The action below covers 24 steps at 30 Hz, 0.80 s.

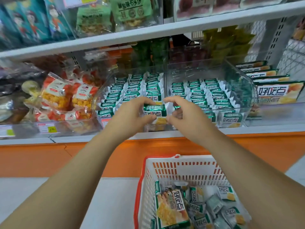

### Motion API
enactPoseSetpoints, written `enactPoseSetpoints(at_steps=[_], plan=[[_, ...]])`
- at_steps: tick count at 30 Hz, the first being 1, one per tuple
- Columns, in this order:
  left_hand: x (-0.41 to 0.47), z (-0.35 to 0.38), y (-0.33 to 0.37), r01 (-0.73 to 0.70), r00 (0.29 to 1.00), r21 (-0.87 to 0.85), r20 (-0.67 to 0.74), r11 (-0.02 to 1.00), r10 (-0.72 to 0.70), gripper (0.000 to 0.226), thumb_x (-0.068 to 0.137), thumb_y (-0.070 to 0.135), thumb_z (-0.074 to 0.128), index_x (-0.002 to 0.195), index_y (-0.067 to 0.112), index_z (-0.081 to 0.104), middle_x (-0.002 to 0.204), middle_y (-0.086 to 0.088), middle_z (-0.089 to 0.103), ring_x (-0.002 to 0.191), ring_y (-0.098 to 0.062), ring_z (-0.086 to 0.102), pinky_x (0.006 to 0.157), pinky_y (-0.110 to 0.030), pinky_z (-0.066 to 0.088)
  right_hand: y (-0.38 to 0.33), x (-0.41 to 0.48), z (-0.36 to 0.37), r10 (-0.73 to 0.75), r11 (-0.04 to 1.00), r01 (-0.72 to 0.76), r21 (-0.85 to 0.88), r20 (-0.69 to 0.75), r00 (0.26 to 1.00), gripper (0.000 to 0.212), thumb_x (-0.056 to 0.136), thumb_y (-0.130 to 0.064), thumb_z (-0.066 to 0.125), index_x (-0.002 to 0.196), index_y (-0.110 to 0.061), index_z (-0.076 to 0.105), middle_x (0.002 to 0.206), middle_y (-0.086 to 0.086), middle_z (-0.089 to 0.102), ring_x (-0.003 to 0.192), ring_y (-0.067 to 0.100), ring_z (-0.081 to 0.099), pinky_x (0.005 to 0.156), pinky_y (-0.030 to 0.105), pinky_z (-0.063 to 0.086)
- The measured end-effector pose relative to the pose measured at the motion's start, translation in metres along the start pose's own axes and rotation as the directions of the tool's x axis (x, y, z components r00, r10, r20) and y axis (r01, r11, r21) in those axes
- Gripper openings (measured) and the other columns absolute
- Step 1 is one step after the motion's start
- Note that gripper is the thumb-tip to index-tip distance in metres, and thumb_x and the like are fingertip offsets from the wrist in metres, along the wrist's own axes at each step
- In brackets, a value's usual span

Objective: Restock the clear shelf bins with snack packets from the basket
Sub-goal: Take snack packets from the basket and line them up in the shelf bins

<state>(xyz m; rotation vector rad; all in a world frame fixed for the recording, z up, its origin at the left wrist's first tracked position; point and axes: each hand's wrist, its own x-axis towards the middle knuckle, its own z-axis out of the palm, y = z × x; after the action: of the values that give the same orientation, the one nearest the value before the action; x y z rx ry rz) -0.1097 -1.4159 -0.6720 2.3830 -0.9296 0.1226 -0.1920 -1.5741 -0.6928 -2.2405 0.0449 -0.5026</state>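
A person's left hand (130, 114) and right hand (184, 114) each pinch one end of a green-and-white snack packet (154, 111), fingers curled round it, at the front edge where two clear shelf bins meet. The left bin (99, 98) and right bin (247, 90) already hold neat rows. The basket (140, 187) below holds a loose heap of packets (198, 207), so restocking looks well advanced but unfinished.

Green-and-white snack packets (132, 90), red-rimmed white basket (181, 169), orange shelf base (49, 159), red-and-yellow bags (66, 96).
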Motion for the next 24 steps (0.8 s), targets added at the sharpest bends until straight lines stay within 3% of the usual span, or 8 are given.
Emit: enactPoseSetpoints(at_steps=[2,4,7,10,14,19,21,24], plan=[[0.02,-0.009,-0.008,0.044,0.996,0.035,-0.074,0.998,-0.042,0.034,0.088,0.03,0.066,0.12,0.024,0.057,0.095,0.013,0.051,0.084,-0.007,0.05,0.064,-0.02,0.037,0.005,0.005,0.0,0.053,0.998,-0.054,-0.042,-0.015,0.998,0.055,0.089,-0.023,0.063,0.138,-0.028,0.041,0.127,-0.008,0.053,0.108,0.008,0.054,0.093,0.031,0.048],[0.039,-0.011,-0.014,0.096,0.989,0.054,-0.119,0.994,-0.089,0.036,0.088,0.029,0.065,0.122,0.022,0.055,0.102,0.004,0.053,0.086,-0.014,0.051,0.06,-0.023,0.038,0.014,0.008,-0.001,0.132,0.964,-0.126,-0.234,0.012,0.991,0.058,0.088,-0.035,0.061,0.141,-0.028,0.038,0.14,-0.001,0.046,0.124,0.022,0.045,0.101,0.044,0.04],[0.062,-0.001,-0.019,0.111,0.993,0.125,-0.064,0.986,-0.104,0.038,0.089,0.027,0.065,0.125,0.02,0.054,0.096,-0.001,0.056,0.085,-0.02,0.056,0.064,-0.028,0.038,0.024,0.005,-0.004,0.208,0.906,-0.158,-0.394,0.089,0.974,0.054,0.088,-0.043,0.058,0.138,-0.028,0.041,0.137,0.0,0.047,0.127,0.023,0.038,0.102,0.04,0.036],[0.079,0.012,-0.022,0.114,0.993,0.22,0.001,0.969,-0.117,0.041,0.09,0.028,0.064,0.128,0.019,0.052,0.078,-0.003,0.056,0.069,-0.02,0.058,0.059,-0.03,0.04,0.029,0.003,-0.005,0.195,0.909,-0.141,-0.391,0.102,0.975,0.051,0.089,-0.041,0.058,0.136,-0.029,0.043,0.135,-0.003,0.048,0.124,0.019,0.04,0.101,0.04,0.037],[0.096,0.025,-0.026,0.12,0.992,0.15,0.006,0.981,-0.123,0.041,0.089,0.024,0.066,0.127,0.015,0.054,0.084,-0.005,0.055,0.067,-0.012,0.05,0.056,-0.028,0.036,0.033,0.002,-0.006,0.176,0.914,-0.124,-0.386,0.103,0.979,0.049,0.089,-0.041,0.058,0.134,-0.03,0.044,0.137,-0.008,0.045,0.126,0.015,0.038,0.103,0.04,0.035],[0.105,0.031,-0.039,0.115,0.992,0.302,0.015,0.946,-0.126,0.038,0.086,0.03,0.069,0.122,0.024,0.058,0.127,-0.008,0.046,0.107,-0.025,0.049,0.092,-0.035,0.039,0.039,0.005,-0.006,0.165,0.925,-0.124,-0.36,0.085,0.983,0.047,0.089,-0.039,0.058,0.134,-0.03,0.045,0.135,-0.009,0.047,0.125,0.015,0.037,0.102,0.038,0.035],[0.105,0.034,-0.041,0.118,0.989,0.459,0.022,0.881,-0.145,0.039,0.085,0.04,0.067,0.122,0.032,0.058,0.131,-0.007,0.045,0.122,-0.031,0.04,0.101,-0.043,0.032,0.041,0.007,-0.004,0.159,0.925,-0.123,-0.36,0.074,0.984,0.046,0.089,-0.038,0.058,0.133,-0.03,0.046,0.134,-0.009,0.047,0.125,0.015,0.036,0.102,0.038,0.035],[0.105,0.038,-0.041,0.144,0.985,0.493,0.013,0.858,-0.173,0.039,0.084,0.044,0.067,0.121,0.037,0.059,0.133,-0.005,0.046,0.125,-0.03,0.039,0.104,-0.043,0.029,0.043,0.007,-0.003,0.145,0.927,-0.113,-0.357,0.065,0.987,0.045,0.089,-0.036,0.057,0.133,-0.031,0.046,0.134,-0.01,0.046,0.125,0.014,0.034,0.1,0.034,0.033]])
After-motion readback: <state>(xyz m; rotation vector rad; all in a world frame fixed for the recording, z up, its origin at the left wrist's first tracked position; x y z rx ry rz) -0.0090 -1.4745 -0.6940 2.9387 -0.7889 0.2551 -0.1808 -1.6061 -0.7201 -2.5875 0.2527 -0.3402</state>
